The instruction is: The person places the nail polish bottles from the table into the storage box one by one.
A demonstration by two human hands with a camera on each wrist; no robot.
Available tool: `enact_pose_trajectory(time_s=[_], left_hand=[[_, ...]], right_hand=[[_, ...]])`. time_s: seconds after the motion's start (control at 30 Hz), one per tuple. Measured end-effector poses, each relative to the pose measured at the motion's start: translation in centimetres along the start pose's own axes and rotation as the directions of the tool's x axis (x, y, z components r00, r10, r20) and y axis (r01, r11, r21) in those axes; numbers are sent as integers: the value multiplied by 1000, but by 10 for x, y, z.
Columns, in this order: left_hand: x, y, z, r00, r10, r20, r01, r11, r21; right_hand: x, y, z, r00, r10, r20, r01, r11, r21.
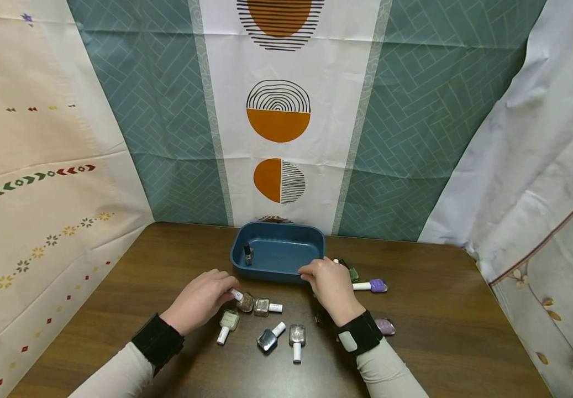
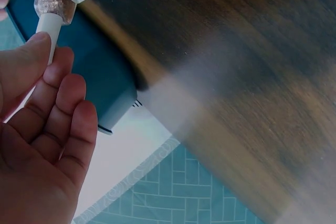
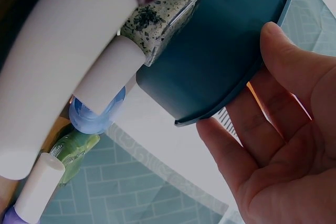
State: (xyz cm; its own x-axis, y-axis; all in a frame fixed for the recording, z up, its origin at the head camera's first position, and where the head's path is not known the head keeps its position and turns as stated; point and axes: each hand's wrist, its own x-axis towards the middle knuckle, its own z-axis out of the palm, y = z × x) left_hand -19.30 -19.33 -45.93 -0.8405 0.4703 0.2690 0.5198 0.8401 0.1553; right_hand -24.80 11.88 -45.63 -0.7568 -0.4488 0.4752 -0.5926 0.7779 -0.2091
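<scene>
My left hand (image 1: pixel 205 298) pinches the white cap of a brown glitter nail polish bottle (image 1: pixel 245 302) between thumb and fingers. The bottle is just in front of a blue plastic bin (image 1: pixel 277 275). In the left wrist view the nail polish bottle's glittery body (image 2: pixel 55 4) points away from the fingertips. At the bin's right front corner, my right hand (image 1: pixel 330 284) grips the rim, thumb on one side and fingers on the other in the right wrist view. A small dark-capped polish bottle (image 1: pixel 248 255) stands inside the bin at its left.
Near my left hand lie a silver glitter bottle (image 1: pixel 262 307), a pale green one (image 1: pixel 229 320), a dark blue one (image 1: pixel 267 340) and a clear glitter one (image 1: pixel 296 335). Right of my right hand are a purple bottle (image 1: pixel 378 286), a green one (image 1: pixel 353 275) and a mauve one (image 1: pixel 385 326).
</scene>
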Motion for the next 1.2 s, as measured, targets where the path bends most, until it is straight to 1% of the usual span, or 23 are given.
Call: enact_pose_trajectory(time_s=[0.27, 0.5, 0.63, 0.8, 0.97, 1.07, 1.2], left_hand=[[0, 3, -2, 1000, 6, -16, -6, 1000, -3], [-1, 4, -3, 1000, 0, -6, 0, 1000, 3], [0, 6, -5, 1000, -2, -12, 2, 1000, 14], [3, 9, -8, 999, -5, -48, 6, 1000, 30], [4, 12, -12, 997, -16, -79, 19, 999, 42], [5, 13, -16, 994, -29, -104, 33, 999, 37], [7, 15, -21, 988, -18, -152, 21, 1000, 18]], right_hand=[[0, 0, 1, 1000, 6, 6, -6, 1000, 1], [0, 1, 3, 1000, 8, 8, -8, 1000, 2], [0, 1, 2, 1000, -1, 3, 1, 1000, 6], [1, 2, 1, 1000, -6, -4, 6, 1000, 3], [1, 3, 0, 1000, 6, 8, -6, 1000, -3], [1, 3, -1, 1000, 6, 12, -6, 1000, -1], [1, 3, -1, 1000, -1, 11, 1, 1000, 7]])
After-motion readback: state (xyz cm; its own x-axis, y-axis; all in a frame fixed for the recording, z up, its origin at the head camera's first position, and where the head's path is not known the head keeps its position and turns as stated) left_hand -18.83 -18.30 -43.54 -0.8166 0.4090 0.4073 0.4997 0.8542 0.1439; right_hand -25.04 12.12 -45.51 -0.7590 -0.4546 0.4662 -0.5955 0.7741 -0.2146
